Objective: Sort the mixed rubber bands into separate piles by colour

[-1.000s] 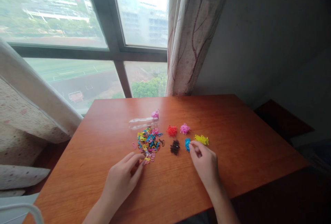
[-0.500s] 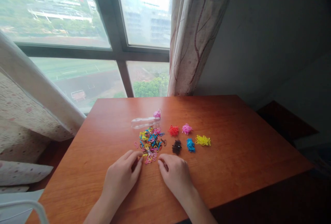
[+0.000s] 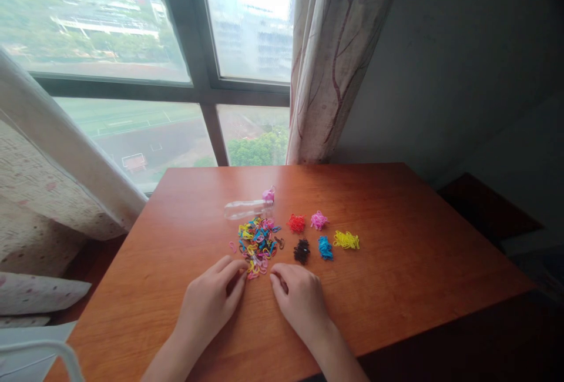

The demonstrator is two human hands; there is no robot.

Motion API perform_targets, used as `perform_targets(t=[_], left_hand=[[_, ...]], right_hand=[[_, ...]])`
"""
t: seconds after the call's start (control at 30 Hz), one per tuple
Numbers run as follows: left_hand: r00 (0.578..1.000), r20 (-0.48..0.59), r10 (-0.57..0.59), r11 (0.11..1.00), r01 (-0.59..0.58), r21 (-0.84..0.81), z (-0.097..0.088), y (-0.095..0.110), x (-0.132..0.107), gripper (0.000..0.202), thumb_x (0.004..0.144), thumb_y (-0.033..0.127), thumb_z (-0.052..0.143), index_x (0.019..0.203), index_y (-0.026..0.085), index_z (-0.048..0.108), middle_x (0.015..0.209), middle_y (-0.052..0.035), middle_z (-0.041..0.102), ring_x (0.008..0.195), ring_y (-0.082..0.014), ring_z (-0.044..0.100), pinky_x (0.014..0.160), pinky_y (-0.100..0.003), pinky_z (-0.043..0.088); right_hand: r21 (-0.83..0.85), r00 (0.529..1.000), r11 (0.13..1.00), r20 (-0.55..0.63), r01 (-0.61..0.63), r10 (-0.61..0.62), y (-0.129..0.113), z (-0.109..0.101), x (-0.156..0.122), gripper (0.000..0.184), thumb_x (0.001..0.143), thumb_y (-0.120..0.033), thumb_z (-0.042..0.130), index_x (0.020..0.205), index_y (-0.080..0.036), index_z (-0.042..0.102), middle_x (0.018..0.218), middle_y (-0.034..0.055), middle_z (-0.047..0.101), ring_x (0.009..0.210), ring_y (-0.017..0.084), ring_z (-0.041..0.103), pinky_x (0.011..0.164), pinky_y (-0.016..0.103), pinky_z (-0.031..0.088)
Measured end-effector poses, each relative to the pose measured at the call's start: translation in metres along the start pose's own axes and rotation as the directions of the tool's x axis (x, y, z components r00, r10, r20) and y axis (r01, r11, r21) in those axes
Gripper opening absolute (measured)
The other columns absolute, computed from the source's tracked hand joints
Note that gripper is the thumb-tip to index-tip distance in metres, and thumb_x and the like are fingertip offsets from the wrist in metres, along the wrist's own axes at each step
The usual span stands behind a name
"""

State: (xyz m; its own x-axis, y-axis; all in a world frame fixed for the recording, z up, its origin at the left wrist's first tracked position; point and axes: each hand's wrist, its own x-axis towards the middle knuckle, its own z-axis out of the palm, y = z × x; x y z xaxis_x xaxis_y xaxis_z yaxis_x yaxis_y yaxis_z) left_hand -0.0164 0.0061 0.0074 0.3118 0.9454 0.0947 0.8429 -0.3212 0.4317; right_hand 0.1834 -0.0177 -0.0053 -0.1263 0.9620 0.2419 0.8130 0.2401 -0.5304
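A mixed heap of small plastic stitch markers (image 3: pixel 259 241), shaped like safety pins in several colours, lies in front of my hands. At its lower left edge, my left hand (image 3: pixel 215 291) has thumb and forefinger closed at a yellow stitch marker (image 3: pixel 251 267). My right hand (image 3: pixel 299 291) rests on the table to the right of the heap's near end, thumb and fingertips pressed together; whatever is between them is hidden. Right of the heap are single-colour piles: red (image 3: pixel 296 223), pink (image 3: pixel 318 220), black (image 3: pixel 302 250), blue (image 3: pixel 325 248) and yellow (image 3: pixel 346 240).
Behind the heap lies a clear plastic bulb-shaped container (image 3: pixel 247 210) with a pink cap (image 3: pixel 268 195). The wooden table (image 3: pixel 418 241) stands against a window with curtains (image 3: pixel 339 64). A white curved bar (image 3: pixel 48 348) is at the lower left.
My left hand has shifted slightly right, its fingertips closer to the heap, and the yellow marker beside them has moved right. My right hand has hardly moved.
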Motion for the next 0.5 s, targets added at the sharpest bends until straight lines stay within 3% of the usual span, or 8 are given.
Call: perform_targets(t=[0.5], left_hand=[[0.996, 0.045, 0.078, 0.996, -0.077, -0.039, -0.0025, -0.0005, 0.0006, 0.021, 0.095, 0.033, 0.046, 0.089, 0.026, 0.064, 0.088, 0.0005, 0.065, 0.077, -0.0147, 0.064, 0.067, -0.023, 0.046]], right_hand=[[0.023, 1.0, 1.0, 0.007, 0.0, 0.0, 0.0013, 0.0002, -0.0008, 0.013, 0.089, -0.014, 0.055, 0.082, -0.023, 0.06, 0.074, -0.0036, 0.065, 0.067, 0.013, 0.058, 0.062, 0.026, 0.029]])
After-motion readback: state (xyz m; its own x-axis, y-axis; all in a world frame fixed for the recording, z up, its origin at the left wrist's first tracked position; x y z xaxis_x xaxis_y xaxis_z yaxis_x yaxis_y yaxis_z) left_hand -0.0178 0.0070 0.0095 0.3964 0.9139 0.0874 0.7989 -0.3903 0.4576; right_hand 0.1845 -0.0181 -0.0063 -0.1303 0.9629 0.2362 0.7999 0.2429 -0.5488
